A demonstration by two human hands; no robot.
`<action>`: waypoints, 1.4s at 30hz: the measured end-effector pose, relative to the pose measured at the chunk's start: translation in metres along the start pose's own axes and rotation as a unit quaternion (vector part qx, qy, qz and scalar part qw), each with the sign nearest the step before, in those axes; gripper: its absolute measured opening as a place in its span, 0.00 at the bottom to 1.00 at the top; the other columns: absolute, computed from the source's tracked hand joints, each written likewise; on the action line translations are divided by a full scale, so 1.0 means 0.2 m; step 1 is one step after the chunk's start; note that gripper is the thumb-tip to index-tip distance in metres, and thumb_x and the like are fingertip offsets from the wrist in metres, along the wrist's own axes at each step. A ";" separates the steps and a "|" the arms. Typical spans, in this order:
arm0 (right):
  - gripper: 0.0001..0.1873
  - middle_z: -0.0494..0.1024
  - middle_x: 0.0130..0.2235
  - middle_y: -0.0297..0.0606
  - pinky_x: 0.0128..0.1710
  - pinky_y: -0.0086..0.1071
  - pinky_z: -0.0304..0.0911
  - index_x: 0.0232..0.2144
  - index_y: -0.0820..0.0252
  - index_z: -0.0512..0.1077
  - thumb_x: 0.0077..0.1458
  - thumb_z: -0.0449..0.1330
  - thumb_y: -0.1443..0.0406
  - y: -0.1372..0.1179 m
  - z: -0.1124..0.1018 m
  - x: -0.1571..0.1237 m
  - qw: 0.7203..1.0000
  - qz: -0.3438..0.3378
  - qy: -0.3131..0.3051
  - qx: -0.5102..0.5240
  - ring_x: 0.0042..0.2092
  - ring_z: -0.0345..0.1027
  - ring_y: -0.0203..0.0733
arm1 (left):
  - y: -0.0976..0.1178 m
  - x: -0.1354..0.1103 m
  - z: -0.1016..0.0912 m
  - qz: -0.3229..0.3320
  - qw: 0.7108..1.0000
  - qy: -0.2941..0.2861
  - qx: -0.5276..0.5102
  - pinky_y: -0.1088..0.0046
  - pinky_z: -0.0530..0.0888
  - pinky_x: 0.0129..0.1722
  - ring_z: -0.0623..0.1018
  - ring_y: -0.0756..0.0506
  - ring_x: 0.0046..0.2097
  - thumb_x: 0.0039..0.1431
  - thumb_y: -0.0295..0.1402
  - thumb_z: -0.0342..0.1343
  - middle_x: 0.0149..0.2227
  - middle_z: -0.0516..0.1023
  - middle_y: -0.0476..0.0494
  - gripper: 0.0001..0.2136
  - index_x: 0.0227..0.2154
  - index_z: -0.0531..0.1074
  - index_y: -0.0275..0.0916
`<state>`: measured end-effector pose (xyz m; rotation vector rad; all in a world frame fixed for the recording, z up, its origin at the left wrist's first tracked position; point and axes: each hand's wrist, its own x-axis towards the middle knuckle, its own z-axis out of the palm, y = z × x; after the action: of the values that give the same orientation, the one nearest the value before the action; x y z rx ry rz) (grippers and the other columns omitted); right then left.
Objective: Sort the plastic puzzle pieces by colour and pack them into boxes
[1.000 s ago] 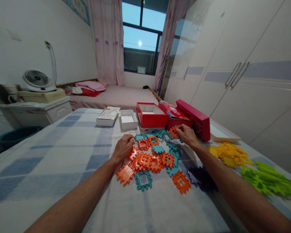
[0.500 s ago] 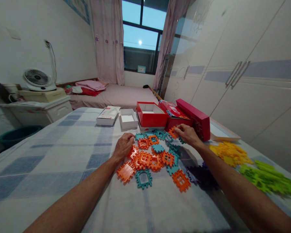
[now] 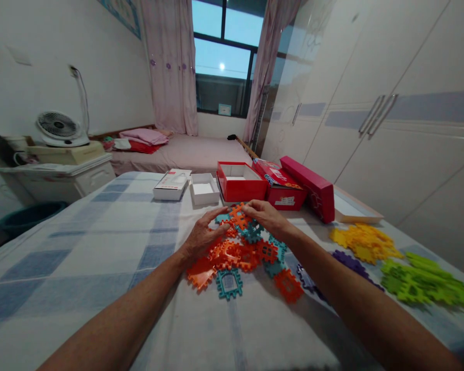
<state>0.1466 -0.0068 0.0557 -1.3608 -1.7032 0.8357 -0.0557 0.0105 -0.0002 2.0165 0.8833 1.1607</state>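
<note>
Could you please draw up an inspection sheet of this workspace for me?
Surface: blue-and-white checked cloth, slightly creased.
Pieces: orange and teal pieces lie overlapping; yellow pieces, green pieces and purple pieces lie to the right.
Clutter: open red box, small open white box and further boxes along the far side.
Left hand: fingers spread beside the held orange piece; contact unclear.
Right hand: fingers pinch the orange piece.
Cables: cord on the wall above the fan.
Surroundings: pink-covered bed, window, white wardrobe.
</note>
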 end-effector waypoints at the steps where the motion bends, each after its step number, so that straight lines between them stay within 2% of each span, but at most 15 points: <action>1: 0.20 0.68 0.26 0.31 0.27 0.26 0.55 0.26 0.61 0.67 0.48 0.56 0.48 0.00 0.02 0.01 1.000 -0.006 0.001 -0.013 0.28 0.59 0.32 | 0.00 0.00 0.00 -0.007 1.000 -0.003 -0.007 0.62 0.62 0.59 0.69 0.42 0.57 0.54 0.41 0.56 0.55 0.72 0.42 0.22 0.52 0.70 0.40; 5: 0.17 0.69 0.24 0.32 0.27 0.27 0.54 0.24 0.60 0.67 0.50 0.55 0.52 0.01 0.07 0.04 0.996 -0.018 0.043 -0.081 0.28 0.61 0.33 | -0.01 0.00 -0.02 -0.028 0.998 0.025 -0.051 0.63 0.66 0.56 0.74 0.42 0.52 0.57 0.42 0.51 0.48 0.77 0.42 0.18 0.44 0.75 0.38; 8: 0.14 0.70 0.24 0.32 0.26 0.26 0.52 0.25 0.60 0.67 0.52 0.56 0.55 0.01 0.11 0.05 0.989 -0.011 0.062 -0.135 0.28 0.62 0.34 | -0.01 0.01 -0.03 -0.036 0.991 0.037 -0.120 0.63 0.68 0.53 0.76 0.42 0.49 0.60 0.45 0.46 0.45 0.79 0.40 0.21 0.43 0.76 0.36; 12: 0.17 0.74 0.27 0.34 0.28 0.26 0.53 0.29 0.60 0.70 0.58 0.51 0.54 -0.04 0.16 0.04 0.977 -0.035 0.036 -0.205 0.30 0.66 0.35 | 0.01 0.02 0.00 -0.065 0.980 0.020 -0.185 0.66 0.72 0.48 0.77 0.42 0.45 0.51 0.44 0.58 0.44 0.79 0.41 0.21 0.44 0.74 0.36; 14: 0.19 0.77 0.31 0.37 0.31 0.27 0.54 0.32 0.60 0.71 0.62 0.47 0.54 -0.06 0.16 0.02 0.959 -0.045 0.037 -0.278 0.33 0.69 0.36 | 0.01 0.01 0.00 -0.085 0.973 0.015 -0.212 0.68 0.73 0.44 0.78 0.44 0.41 0.48 0.42 0.60 0.41 0.80 0.42 0.20 0.43 0.74 0.36; 16: 0.20 0.78 0.34 0.39 0.32 0.28 0.54 0.37 0.58 0.71 0.63 0.45 0.54 -0.06 0.13 0.00 0.931 -0.033 0.052 -0.359 0.35 0.71 0.39 | 0.01 0.01 0.00 -0.100 0.967 0.023 -0.233 0.69 0.73 0.42 0.78 0.46 0.38 0.48 0.40 0.61 0.39 0.80 0.43 0.18 0.41 0.75 0.36; 19: 0.19 0.78 0.35 0.42 0.33 0.30 0.56 0.41 0.57 0.71 0.64 0.44 0.56 -0.01 0.01 -0.03 0.887 0.023 0.079 -0.455 0.37 0.72 0.43 | 0.01 0.02 -0.02 -0.110 0.962 0.060 -0.244 0.71 0.72 0.39 0.77 0.48 0.35 0.48 0.38 0.60 0.36 0.80 0.45 0.16 0.40 0.75 0.36; 23: 0.16 0.78 0.38 0.44 0.35 0.33 0.59 0.41 0.58 0.71 0.61 0.48 0.58 0.10 -0.15 -0.04 0.847 0.093 0.089 -0.517 0.41 0.72 0.48 | 0.00 0.02 -0.05 -0.117 0.975 0.091 -0.168 0.73 0.71 0.33 0.73 0.49 0.29 0.49 0.37 0.55 0.27 0.78 0.48 0.11 0.31 0.77 0.36; 26: 0.15 0.75 0.46 0.46 0.41 0.35 0.60 0.43 0.60 0.72 0.60 0.49 0.62 0.17 -0.20 -0.01 0.859 0.073 0.064 -0.502 0.47 0.69 0.48 | -0.02 0.01 -0.04 -0.099 0.991 0.067 -0.063 0.70 0.71 0.35 0.74 0.47 0.29 0.53 0.40 0.51 0.25 0.76 0.48 0.13 0.27 0.77 0.37; 29: 0.20 0.69 0.54 0.45 0.50 0.35 0.57 0.53 0.61 0.66 0.59 0.49 0.67 0.23 -0.15 0.03 0.894 0.029 0.034 -0.446 0.54 0.63 0.46 | -0.05 0.01 -0.03 -0.046 0.996 0.071 0.029 0.67 0.69 0.45 0.75 0.44 0.39 0.57 0.42 0.48 0.32 0.78 0.45 0.16 0.27 0.77 0.38; 31: 0.25 0.67 0.57 0.45 0.52 0.35 0.55 0.58 0.61 0.61 0.58 0.50 0.67 0.27 -0.11 0.06 0.909 0.031 0.021 -0.415 0.56 0.61 0.46 | -0.07 0.02 -0.03 -0.036 0.994 0.086 0.060 0.66 0.68 0.47 0.75 0.43 0.43 0.59 0.42 0.45 0.36 0.78 0.45 0.17 0.29 0.76 0.39; 33: 0.28 0.69 0.55 0.47 0.52 0.36 0.56 0.59 0.63 0.60 0.56 0.53 0.66 0.29 -0.08 0.08 0.914 0.045 0.026 -0.402 0.55 0.61 0.47 | -0.09 0.02 -0.04 -0.047 0.991 0.094 0.083 0.64 0.68 0.48 0.75 0.43 0.43 0.60 0.42 0.42 0.36 0.78 0.44 0.19 0.29 0.76 0.39; 36: 0.29 0.71 0.49 0.50 0.49 0.35 0.58 0.55 0.67 0.65 0.51 0.59 0.62 0.32 -0.08 0.09 0.917 0.065 0.042 -0.392 0.50 0.64 0.48 | -0.11 0.03 -0.04 -0.062 0.988 0.093 0.104 0.63 0.67 0.47 0.74 0.42 0.43 0.60 0.42 0.39 0.36 0.77 0.43 0.21 0.29 0.75 0.39; 39: 0.21 0.74 0.44 0.45 0.44 0.31 0.59 0.47 0.65 0.71 0.48 0.61 0.65 0.32 -0.12 0.08 0.923 0.070 0.052 -0.375 0.45 0.67 0.43 | -0.13 0.03 -0.04 -0.065 0.988 0.092 0.105 0.64 0.68 0.47 0.74 0.42 0.43 0.61 0.43 0.38 0.36 0.77 0.42 0.21 0.29 0.75 0.39; 42: 0.15 0.76 0.38 0.41 0.40 0.29 0.60 0.41 0.64 0.74 0.49 0.59 0.67 0.30 -0.17 0.07 0.931 0.070 0.066 -0.353 0.40 0.69 0.40 | -0.14 0.03 -0.03 -0.072 0.988 0.097 0.093 0.64 0.70 0.45 0.75 0.43 0.43 0.61 0.44 0.38 0.37 0.77 0.41 0.22 0.30 0.75 0.39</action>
<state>0.2033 0.0208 0.0225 -1.9770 -1.8966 0.1715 -0.0659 0.0327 -0.0164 1.9690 1.2557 1.2461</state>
